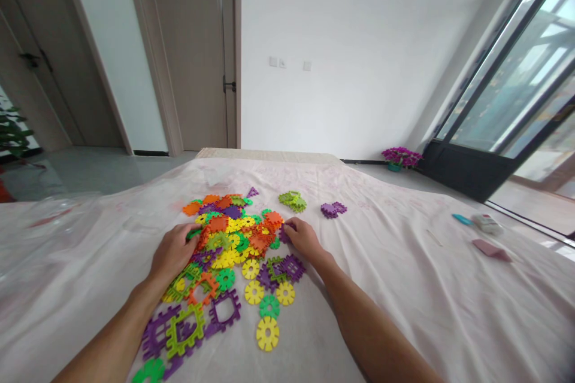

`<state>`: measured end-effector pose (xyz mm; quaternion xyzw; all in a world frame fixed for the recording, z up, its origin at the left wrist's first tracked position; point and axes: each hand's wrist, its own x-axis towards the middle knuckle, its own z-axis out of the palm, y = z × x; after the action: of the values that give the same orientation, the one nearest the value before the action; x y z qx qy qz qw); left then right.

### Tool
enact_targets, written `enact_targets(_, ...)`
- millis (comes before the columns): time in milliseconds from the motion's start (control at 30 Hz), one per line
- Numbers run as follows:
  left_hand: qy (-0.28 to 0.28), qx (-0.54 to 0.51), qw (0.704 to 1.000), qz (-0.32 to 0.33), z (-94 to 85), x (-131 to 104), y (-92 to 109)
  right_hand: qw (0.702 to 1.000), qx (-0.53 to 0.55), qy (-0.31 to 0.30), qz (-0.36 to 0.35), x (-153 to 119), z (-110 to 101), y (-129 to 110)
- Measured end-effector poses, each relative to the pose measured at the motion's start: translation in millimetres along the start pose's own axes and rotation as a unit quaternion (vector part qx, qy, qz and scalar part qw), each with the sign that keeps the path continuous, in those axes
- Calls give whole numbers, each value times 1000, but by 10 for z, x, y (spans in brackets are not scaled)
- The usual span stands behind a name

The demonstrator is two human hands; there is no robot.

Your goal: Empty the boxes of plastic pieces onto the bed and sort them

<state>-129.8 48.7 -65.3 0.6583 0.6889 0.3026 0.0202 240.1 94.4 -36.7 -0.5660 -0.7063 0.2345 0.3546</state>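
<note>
A heap of plastic building pieces in orange, yellow, green and purple lies on the cloth-covered table. My left hand point(176, 246) is at the heap's left side, its fingers bent against orange and green pieces; what they grip is hard to make out. At the right side, my right hand point(302, 237) pinches a small purple piece point(284, 233). Below the heap lie a yellow disc point(268, 334), a green disc point(269, 306) and purple window-like squares point(291, 267). A lime square frame point(185, 330) rests at the lower left.
Beyond the heap sit a small lime stack point(293, 200) and a purple stack point(333, 210). Clear plastic bags point(49, 221) lie at the left. On the right are a pink cloth point(491, 249), a white item point(487, 224) and a blue object point(462, 219).
</note>
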Motion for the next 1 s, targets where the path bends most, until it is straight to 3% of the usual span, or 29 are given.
enact_targets(67, 0, -2, 1000, -2, -2, -3, 5, 998, -58, -1, -6, -3, -60, 5)
enact_targets(167, -3, -4, 1000, -5, -7, -6, 14, 999, -44, -9, -10, 9, -103, 15)
enact_targets(267, -5, -5, 1000, -6, -9, -5, 15, 998, 57, -12, 12, 30, -103, 37)
enact_targets(367, -7, -5, 1000, -4, -7, -3, 13, 979, 191, -17, 66, 44, -102, 59)
enact_targets(700, -13, -6, 1000, -10, -7, -3, 13, 911, 363, 119, 155, 132, -209, 168)
enact_targets(1000, -10, -7, 1000, -8, 8, -2, -4, 908, 374, 80, 169, 144, -222, 222)
